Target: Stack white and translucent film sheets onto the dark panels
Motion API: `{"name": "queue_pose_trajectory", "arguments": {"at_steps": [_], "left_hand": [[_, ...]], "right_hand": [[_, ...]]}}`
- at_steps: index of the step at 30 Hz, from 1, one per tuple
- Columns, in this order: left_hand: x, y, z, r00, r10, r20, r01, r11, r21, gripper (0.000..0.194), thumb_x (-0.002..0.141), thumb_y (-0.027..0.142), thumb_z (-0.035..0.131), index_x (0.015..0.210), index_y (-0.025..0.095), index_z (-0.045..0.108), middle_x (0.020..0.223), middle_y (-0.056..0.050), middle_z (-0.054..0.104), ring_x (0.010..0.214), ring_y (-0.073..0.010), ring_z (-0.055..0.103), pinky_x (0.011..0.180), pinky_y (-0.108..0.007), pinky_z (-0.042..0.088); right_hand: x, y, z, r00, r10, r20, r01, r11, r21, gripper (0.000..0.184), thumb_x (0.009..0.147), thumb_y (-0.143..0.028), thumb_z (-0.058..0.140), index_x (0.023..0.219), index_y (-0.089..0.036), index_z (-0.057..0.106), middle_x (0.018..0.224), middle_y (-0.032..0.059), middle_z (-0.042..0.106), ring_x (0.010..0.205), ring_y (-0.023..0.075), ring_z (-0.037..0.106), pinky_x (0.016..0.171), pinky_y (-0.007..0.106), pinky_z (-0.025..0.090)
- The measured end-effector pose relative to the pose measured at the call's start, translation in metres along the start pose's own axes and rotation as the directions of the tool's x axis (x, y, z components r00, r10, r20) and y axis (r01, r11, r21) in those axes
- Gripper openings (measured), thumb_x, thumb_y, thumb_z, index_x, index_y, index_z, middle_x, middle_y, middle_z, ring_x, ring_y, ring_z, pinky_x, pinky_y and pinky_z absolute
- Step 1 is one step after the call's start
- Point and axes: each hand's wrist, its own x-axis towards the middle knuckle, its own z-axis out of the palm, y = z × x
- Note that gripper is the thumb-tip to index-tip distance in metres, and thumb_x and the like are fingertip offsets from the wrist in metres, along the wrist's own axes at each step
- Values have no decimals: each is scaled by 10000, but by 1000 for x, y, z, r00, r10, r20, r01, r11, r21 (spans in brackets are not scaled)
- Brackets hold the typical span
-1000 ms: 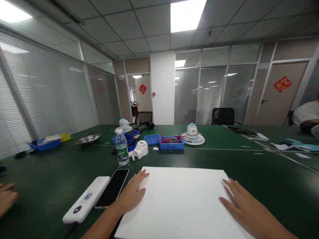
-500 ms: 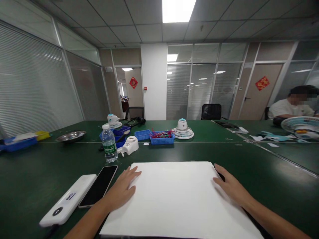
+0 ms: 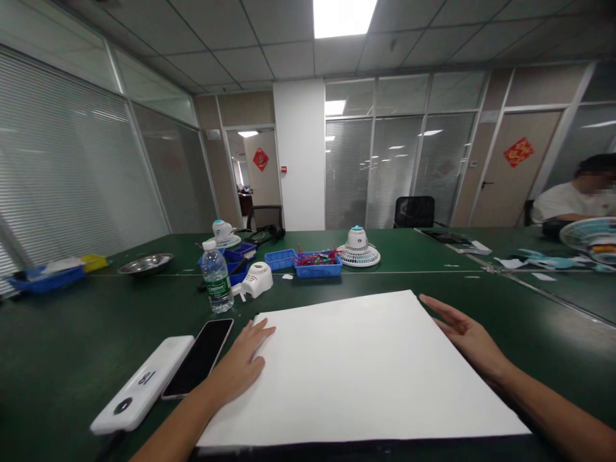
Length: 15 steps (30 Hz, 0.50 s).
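A large white sheet (image 3: 356,372) lies in front of me, its right side raised above a dark-edged thing beneath it. My left hand (image 3: 243,362) rests on the sheet's left edge with fingers spread flat. My right hand (image 3: 474,343) is at the raised right edge, palm turned inward and fingers stretched out. Part of its thumb side is hidden by the edge, so I cannot tell how firmly it touches. Left of my left hand lie a black-screened phone (image 3: 199,359) and a white power bank (image 3: 144,385) with a dark cable.
On the green table (image 3: 385,282) stand a water bottle (image 3: 216,279), a white plastic part (image 3: 257,279), a blue tray (image 3: 317,269) of wires and a white fan (image 3: 359,249). A metal dish (image 3: 145,263) is at left. A person (image 3: 577,196) sits at far right.
The sheet's right side has risen and tilted up. My right hand has moved outward to the right and turned its palm inward. My left hand stays on the left edge.
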Motion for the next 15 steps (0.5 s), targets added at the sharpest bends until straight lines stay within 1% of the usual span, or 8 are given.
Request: {"name": "queue_pose_trajectory", "arguments": {"at_steps": [3,6,8,10,12,13,15], "left_hand": [[-1,1,-2,1000,-9,5,9,1000,-11,712,745,115,512,1451,198,511,1641,-75,306,1534,-331,107,1236,-569,152],[-3,4,-5,1000,-20,7,20,1000,-15,717,735,113,520,1448,186,519,1637,-86,312,1531,-338,108,1235,-565,162],[-5,6,-7,1000,-23,2,23,1000,-14,721,729,108,520,1446,180,522,1636,-91,312,1531,-338,107,1238,-560,155],[-6,7,-8,1000,-27,-3,27,1000,-13,726,724,102,518,1445,181,524,1633,-95,317,1529,-340,117,1238,-562,156],[-8,7,-9,1000,-30,-9,30,999,-14,725,722,100,516,1442,182,528,1629,-98,325,1527,-344,129,1235,-568,165],[-8,6,-9,999,-31,-12,31,999,-15,723,722,100,516,1440,186,531,1627,-97,330,1526,-344,131,1233,-571,171],[-9,6,-10,999,-30,-19,29,999,-20,722,723,102,516,1439,197,533,1626,-88,332,1528,-338,130,1231,-569,181]], "right_hand": [[-7,-3,11,1000,18,-26,-18,1000,-4,965,662,-223,858,1485,-402,388,1456,56,524,1087,324,676,776,441,636],[-12,-5,20,996,-3,-93,1,1000,-26,902,669,-249,850,1458,-397,438,1532,45,426,1062,326,686,709,418,646],[-15,-7,24,991,7,-131,-7,1000,2,907,648,-209,832,1449,-401,451,1542,46,413,1051,332,690,679,415,648],[-17,-9,25,992,46,-118,-34,994,102,940,642,-166,773,1475,-405,409,1492,69,484,1058,339,686,726,450,644],[-18,-10,25,994,72,-86,-52,975,217,955,629,-132,678,1494,-400,375,1418,86,564,1094,343,671,813,504,621],[-18,-10,24,994,76,-84,-52,964,260,954,612,-121,633,1490,-395,382,1392,86,587,1116,343,660,848,523,606],[-18,-10,24,989,83,-124,-43,954,296,943,575,-118,577,1464,-391,422,1374,80,602,1145,342,645,876,540,592]]}}
